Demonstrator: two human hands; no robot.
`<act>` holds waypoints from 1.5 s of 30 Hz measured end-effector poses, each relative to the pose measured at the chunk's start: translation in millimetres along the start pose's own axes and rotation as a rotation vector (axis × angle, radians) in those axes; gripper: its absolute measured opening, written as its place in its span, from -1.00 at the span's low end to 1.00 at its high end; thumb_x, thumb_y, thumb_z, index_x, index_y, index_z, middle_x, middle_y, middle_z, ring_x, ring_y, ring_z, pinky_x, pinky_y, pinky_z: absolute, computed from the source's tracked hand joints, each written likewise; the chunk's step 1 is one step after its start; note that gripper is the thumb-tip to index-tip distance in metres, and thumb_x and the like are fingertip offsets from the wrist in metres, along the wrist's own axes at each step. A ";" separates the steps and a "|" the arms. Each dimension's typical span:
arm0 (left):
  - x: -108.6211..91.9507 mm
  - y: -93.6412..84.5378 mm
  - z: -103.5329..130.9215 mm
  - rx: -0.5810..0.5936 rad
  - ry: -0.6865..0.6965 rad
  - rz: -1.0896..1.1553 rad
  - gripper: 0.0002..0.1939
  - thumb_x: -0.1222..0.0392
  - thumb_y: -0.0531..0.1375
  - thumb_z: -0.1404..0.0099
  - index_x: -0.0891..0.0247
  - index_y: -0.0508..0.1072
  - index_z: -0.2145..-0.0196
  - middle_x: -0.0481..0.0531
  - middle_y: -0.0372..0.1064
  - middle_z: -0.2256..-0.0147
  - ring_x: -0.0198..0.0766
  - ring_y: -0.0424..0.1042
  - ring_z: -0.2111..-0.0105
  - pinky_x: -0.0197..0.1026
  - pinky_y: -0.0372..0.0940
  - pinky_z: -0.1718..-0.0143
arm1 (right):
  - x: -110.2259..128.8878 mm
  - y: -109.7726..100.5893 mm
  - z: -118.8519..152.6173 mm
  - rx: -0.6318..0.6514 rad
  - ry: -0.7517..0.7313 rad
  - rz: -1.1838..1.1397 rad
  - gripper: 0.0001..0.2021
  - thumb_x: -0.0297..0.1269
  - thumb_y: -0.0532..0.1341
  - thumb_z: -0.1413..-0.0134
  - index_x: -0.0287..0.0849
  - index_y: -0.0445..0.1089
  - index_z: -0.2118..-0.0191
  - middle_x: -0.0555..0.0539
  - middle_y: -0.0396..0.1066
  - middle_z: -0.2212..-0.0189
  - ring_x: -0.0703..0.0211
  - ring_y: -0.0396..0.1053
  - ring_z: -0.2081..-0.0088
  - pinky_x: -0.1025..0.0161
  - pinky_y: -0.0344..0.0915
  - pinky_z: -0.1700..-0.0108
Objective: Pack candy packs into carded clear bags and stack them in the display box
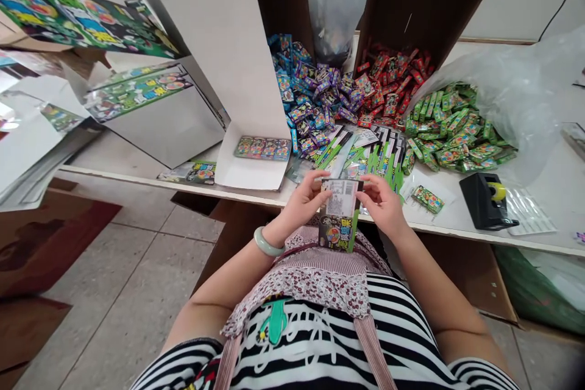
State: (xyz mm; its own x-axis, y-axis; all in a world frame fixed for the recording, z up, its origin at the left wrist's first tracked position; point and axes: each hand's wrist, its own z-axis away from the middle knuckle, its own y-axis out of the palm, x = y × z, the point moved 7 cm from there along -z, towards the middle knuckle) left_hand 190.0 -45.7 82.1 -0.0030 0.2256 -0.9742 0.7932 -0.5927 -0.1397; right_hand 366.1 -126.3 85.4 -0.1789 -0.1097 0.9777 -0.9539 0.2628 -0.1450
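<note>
Between my two hands, in front of my lap at the table's edge, is a printed plastic packet (337, 219), black and green with a pale label panel on its upper part. My left hand (307, 200) pinches its left side, thumb lying on the panel. On the opposite side, my right hand (380, 202) grips the upper right edge between thumb and fingers. Just beyond lies a spread of similar flat green and black packets (377, 152). Whether anything is inside the held packet I cannot tell.
Piles of small blue boxes (284, 82), purple boxes (322, 85), red boxes (388, 82) and green boxes (457, 128) lie at the back. An open white display carton (251, 173) holds a row of small boxes. A black tape dispenser (484, 201) stands at right.
</note>
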 end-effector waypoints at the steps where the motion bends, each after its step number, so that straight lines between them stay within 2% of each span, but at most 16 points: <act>1: 0.0 -2.5 1.0 -0.015 0.002 -0.059 -0.61 -0.05 0.21 -0.36 0.17 0.36 -0.05 -0.09 0.35 0.44 -0.32 0.38 0.42 -0.26 0.32 0.34 | -1.2 3.0 0.0 0.042 0.015 0.023 -0.71 0.00 0.27 -0.18 0.02 0.33 0.06 0.00 0.44 0.34 0.10 0.41 0.39 0.14 0.40 0.34; 4: -5.2 -10.6 -2.0 -0.114 0.042 -0.155 -0.72 -0.05 0.17 -0.39 0.22 0.45 0.18 -0.05 0.41 0.40 -0.31 0.40 0.38 -0.24 0.31 0.29 | 1.1 7.4 -4.0 0.124 0.019 0.137 -0.79 -0.01 0.19 -0.27 -0.02 0.36 0.24 0.03 0.37 0.46 0.14 0.33 0.46 0.19 0.32 0.43; 6: -9.0 -12.9 -8.0 -0.148 0.063 -0.147 -0.71 -0.04 0.16 -0.40 0.24 0.48 0.29 0.02 0.49 0.32 -0.28 0.45 0.27 -0.21 0.34 0.20 | 11.4 4.2 -9.8 0.098 -0.069 0.217 -0.79 -0.05 0.18 -0.29 -0.04 0.38 0.30 -0.02 0.41 0.40 0.10 0.38 0.37 0.19 0.33 0.39; 9: -8.8 -9.5 -17.9 -0.082 0.067 -0.101 -0.71 -0.04 0.17 -0.39 0.24 0.52 0.25 0.07 0.54 0.26 -0.24 0.49 0.22 -0.18 0.36 0.15 | 22.6 -3.8 -17.4 0.029 -0.172 0.264 -0.77 -0.07 0.21 -0.26 -0.06 0.39 0.37 -0.10 0.45 0.28 0.02 0.42 0.21 0.17 0.36 0.33; 11: -6.7 -8.7 -21.4 -0.051 0.098 -0.108 -0.72 -0.04 0.21 -0.36 0.24 0.54 0.22 0.10 0.56 0.22 -0.23 0.50 0.21 -0.16 0.37 0.14 | 18.4 -6.5 -20.8 0.037 -0.131 0.248 -0.74 -0.03 0.23 -0.25 -0.06 0.41 0.39 -0.11 0.45 0.28 0.02 0.42 0.22 0.16 0.36 0.33; 15: 8.3 -13.5 -24.9 -0.087 0.062 -0.113 -0.71 -0.06 0.22 -0.34 0.24 0.51 0.29 0.02 0.50 0.35 -0.29 0.44 0.33 -0.21 0.34 0.26 | 7.2 -4.6 -25.0 0.099 -0.054 0.185 -0.71 0.03 0.25 -0.23 -0.06 0.44 0.37 -0.09 0.46 0.29 0.05 0.42 0.27 0.14 0.36 0.32; 19: 18.5 -19.1 -27.7 -0.142 0.014 0.002 -0.68 -0.10 0.24 -0.31 0.23 0.46 0.29 -0.01 0.45 0.35 -0.32 0.41 0.33 -0.24 0.34 0.27 | 9.6 -1.3 -30.9 0.080 -0.115 0.195 -0.74 -0.02 0.25 -0.24 -0.05 0.42 0.38 -0.09 0.44 0.29 0.04 0.42 0.22 0.15 0.36 0.29; 22: 17.6 -19.4 -27.8 -0.120 0.026 0.003 -0.71 -0.07 0.26 -0.31 0.23 0.46 0.30 -0.01 0.44 0.36 -0.31 0.41 0.33 -0.23 0.33 0.27 | 6.8 1.4 -32.5 0.057 -0.127 0.209 -0.78 -0.07 0.25 -0.25 -0.05 0.41 0.37 -0.10 0.43 0.24 0.03 0.41 0.16 0.15 0.36 0.27; 25: 14.0 -19.0 -26.0 -0.119 0.056 -0.004 -0.71 -0.05 0.26 -0.32 0.24 0.45 0.37 0.01 0.44 0.36 -0.30 0.42 0.33 -0.22 0.33 0.28 | -3.0 2.6 -31.1 0.021 -0.065 0.131 -0.85 -0.11 0.30 -0.20 -0.04 0.40 0.28 -0.06 0.43 0.28 0.08 0.42 0.24 0.16 0.37 0.28; 28: 12.9 -18.5 -24.6 -0.136 0.041 0.104 -0.74 -0.01 0.27 -0.32 0.25 0.44 0.33 0.07 0.49 0.25 -0.26 0.48 0.22 -0.19 0.38 0.20 | -8.8 2.0 -29.0 -0.014 0.018 0.026 -0.71 -0.09 0.35 -0.12 0.00 0.36 0.09 0.00 0.42 0.33 0.11 0.42 0.31 0.18 0.40 0.30; 30: 14.2 -15.1 -24.6 -0.088 -0.014 0.206 -0.74 0.02 0.30 -0.29 0.22 0.44 0.18 0.04 0.50 0.26 -0.26 0.50 0.21 -0.18 0.40 0.16 | -2.8 2.3 -27.6 0.009 0.010 0.082 -0.75 -0.09 0.33 -0.14 -0.01 0.40 0.11 -0.02 0.43 0.31 0.08 0.43 0.27 0.16 0.42 0.27; 32: 12.4 -13.4 -23.8 -0.034 -0.033 0.249 -0.69 0.04 0.32 -0.28 0.20 0.43 0.10 0.01 0.49 0.29 -0.27 0.51 0.23 -0.16 0.42 0.14 | 9.9 2.3 -25.7 0.044 -0.058 0.199 -0.85 -0.10 0.29 -0.20 -0.03 0.44 0.21 -0.08 0.45 0.25 0.04 0.44 0.20 0.13 0.43 0.24; 36: 2.8 -16.9 -20.3 0.001 0.039 0.221 -0.73 0.03 0.37 -0.23 0.25 0.43 0.31 0.10 0.48 0.13 -0.21 0.51 0.11 -0.13 0.42 0.08 | 34.3 8.8 -19.8 0.162 -0.230 0.354 -0.92 -0.16 0.29 -0.23 -0.01 0.46 0.23 -0.12 0.46 0.16 0.01 0.44 0.15 0.11 0.45 0.25; 39: -1.1 -16.5 -20.2 0.013 0.059 0.237 -0.66 0.00 0.39 -0.20 0.26 0.37 0.39 0.06 0.48 0.23 -0.28 0.50 0.20 -0.19 0.41 0.16 | 43.5 16.7 -17.7 0.210 -0.313 0.421 -0.94 -0.22 0.25 -0.27 -0.02 0.46 0.22 -0.12 0.47 0.17 0.01 0.45 0.16 0.10 0.43 0.21; 42: -4.8 -15.7 -24.1 -0.005 0.046 0.241 -0.65 0.00 0.40 -0.19 0.26 0.36 0.41 -0.02 0.44 0.34 -0.34 0.45 0.30 -0.24 0.37 0.22 | 46.1 23.1 -21.7 0.220 -0.294 0.396 -0.93 -0.23 0.24 -0.26 -0.06 0.44 0.26 -0.11 0.47 0.21 0.05 0.45 0.20 0.13 0.41 0.22; 45: -8.4 -14.0 -28.5 -0.008 -0.008 0.220 -0.72 0.02 0.38 -0.21 0.27 0.45 0.33 -0.02 0.44 0.35 -0.36 0.42 0.32 -0.26 0.34 0.25 | 42.2 22.4 -31.1 0.174 -0.133 0.294 -0.93 -0.23 0.26 -0.19 -0.09 0.41 0.29 -0.04 0.45 0.33 0.14 0.41 0.36 0.21 0.37 0.35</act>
State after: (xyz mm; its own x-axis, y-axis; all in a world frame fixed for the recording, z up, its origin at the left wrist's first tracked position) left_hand 196.3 -17.2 97.3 0.1660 0.0850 -0.9825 0.7799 -0.6210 0.0780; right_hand 344.7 -95.2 128.2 -0.4700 -0.1803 0.8640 -0.8819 0.1360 -0.4514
